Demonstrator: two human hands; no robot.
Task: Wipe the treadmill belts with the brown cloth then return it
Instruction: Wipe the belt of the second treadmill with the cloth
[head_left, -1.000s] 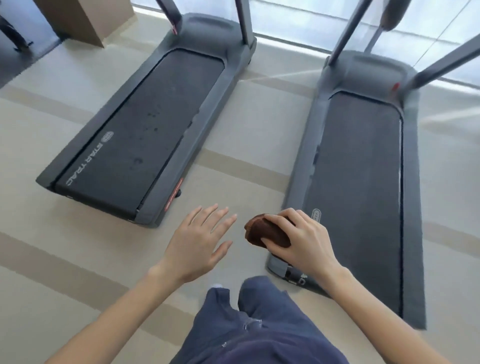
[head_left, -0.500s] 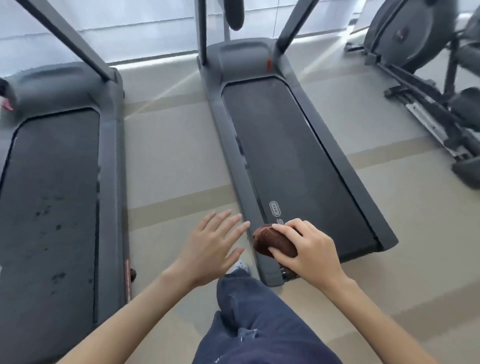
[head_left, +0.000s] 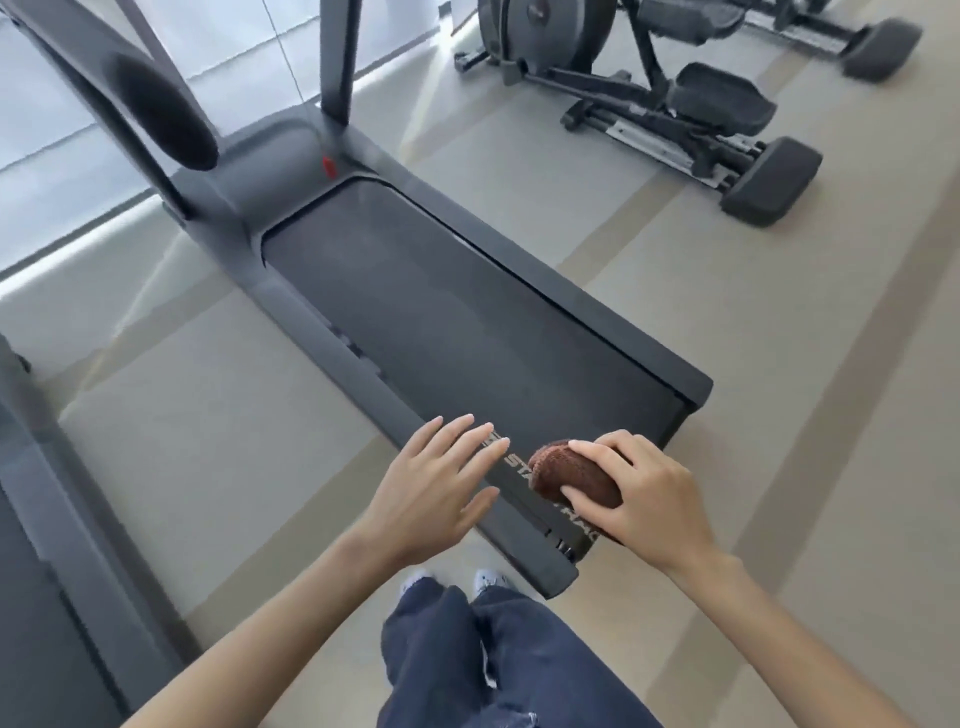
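Note:
A grey treadmill fills the middle of the head view, its dark belt (head_left: 467, 317) running from the upper left to the near end. My right hand (head_left: 639, 491) grips a bunched brown cloth (head_left: 569, 475) over the belt's near end, above the printed brand lettering. My left hand (head_left: 431, 486) hovers open beside it, fingers spread over the treadmill's left side rail (head_left: 332, 332). A second treadmill (head_left: 36, 519) shows only partly at the far left edge.
An elliptical trainer (head_left: 670, 98) stands at the upper right on the beige floor (head_left: 779, 364). The treadmill's uprights (head_left: 337, 57) and a padded handle (head_left: 166, 114) rise at the upper left. My legs in blue trousers (head_left: 493, 660) stand at the treadmill's near end.
The view has swung right: the left treadmill has slid almost out of frame and the right one now sits central. Both hands have kept their pose, the cloth now over the belt's near end.

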